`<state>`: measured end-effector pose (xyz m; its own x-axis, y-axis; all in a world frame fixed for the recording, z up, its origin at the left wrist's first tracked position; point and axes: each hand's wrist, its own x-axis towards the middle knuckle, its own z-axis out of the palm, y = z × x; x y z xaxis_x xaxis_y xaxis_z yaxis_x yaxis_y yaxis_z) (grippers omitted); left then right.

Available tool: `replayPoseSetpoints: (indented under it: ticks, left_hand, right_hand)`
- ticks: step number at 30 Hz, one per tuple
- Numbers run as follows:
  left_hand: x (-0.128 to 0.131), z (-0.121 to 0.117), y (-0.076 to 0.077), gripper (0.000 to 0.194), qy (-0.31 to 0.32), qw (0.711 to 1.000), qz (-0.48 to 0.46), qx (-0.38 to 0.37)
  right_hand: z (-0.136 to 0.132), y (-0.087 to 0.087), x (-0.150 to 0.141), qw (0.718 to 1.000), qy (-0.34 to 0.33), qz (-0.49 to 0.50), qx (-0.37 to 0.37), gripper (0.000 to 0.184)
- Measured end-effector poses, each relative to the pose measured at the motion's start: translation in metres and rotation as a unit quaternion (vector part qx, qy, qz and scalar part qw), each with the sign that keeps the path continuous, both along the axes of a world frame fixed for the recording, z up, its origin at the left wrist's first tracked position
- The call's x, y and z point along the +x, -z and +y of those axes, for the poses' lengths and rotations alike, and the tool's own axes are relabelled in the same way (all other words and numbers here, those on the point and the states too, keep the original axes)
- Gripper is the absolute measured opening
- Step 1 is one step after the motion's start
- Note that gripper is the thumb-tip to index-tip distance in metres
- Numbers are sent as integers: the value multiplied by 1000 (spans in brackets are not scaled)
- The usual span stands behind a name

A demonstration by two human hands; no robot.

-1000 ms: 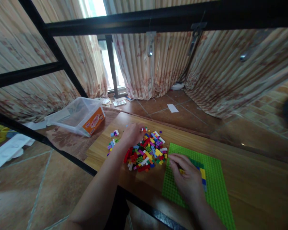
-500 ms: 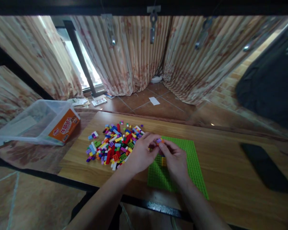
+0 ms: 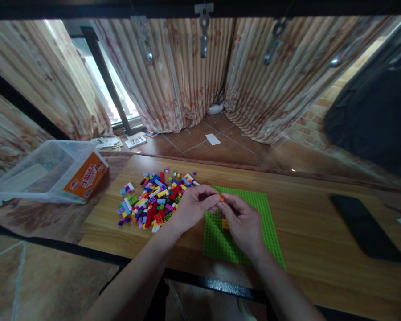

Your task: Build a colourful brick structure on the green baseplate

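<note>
Brick (image 3: 222,198), small orange plastic, between left hand (image 3: 194,207) and right hand (image 3: 245,223), both grips pinched closed on it; likely light, stiff; hold sides.

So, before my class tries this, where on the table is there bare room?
The widest patch is bare tabletop between the green baseplate and the dark slab. A smaller one lies between the brick pile and the tabletop's left edge. Crowded: the pile itself, and above the baseplate, where left hand and right hand meet at an orange piece.
</note>
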<state>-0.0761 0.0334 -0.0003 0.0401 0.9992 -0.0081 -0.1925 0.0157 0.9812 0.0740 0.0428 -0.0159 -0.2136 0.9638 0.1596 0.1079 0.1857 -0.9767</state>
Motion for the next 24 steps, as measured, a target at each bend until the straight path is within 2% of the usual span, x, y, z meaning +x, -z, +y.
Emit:
replayPoseSetpoints:
  ticks: [10, 15, 17, 19, 22, 24]
  left_hand:
    - [-1, -2, -5, 30, 1, 999, -31, -17]
    - [-16, -1, -9, 27, -28, 999, -26, -9]
    - [-33, 0, -11, 25, -53, 998, 37, 3]
    - [-53, 2, -13, 24, -56, 987, 149, 29]
    - [-81, 3, -15, 24, -109, 959, 259, 42]
    - [-95, 3, -14, 24, -134, 934, 331, 34]
  right_hand:
    - [1, -10, 0, 993, -48, 93, -50, 19]
    - [8, -15, 9, 993, -25, 98, -59, 20]
    - [16, -17, 20, 994, 7, 95, -49, 24]
    - [26, -18, 33, 995, 38, 86, -38, 30]
    - [40, -16, 55, 996, 67, 50, -44, 30]
    - [46, -14, 66, 996, 62, 14, -55, 29]
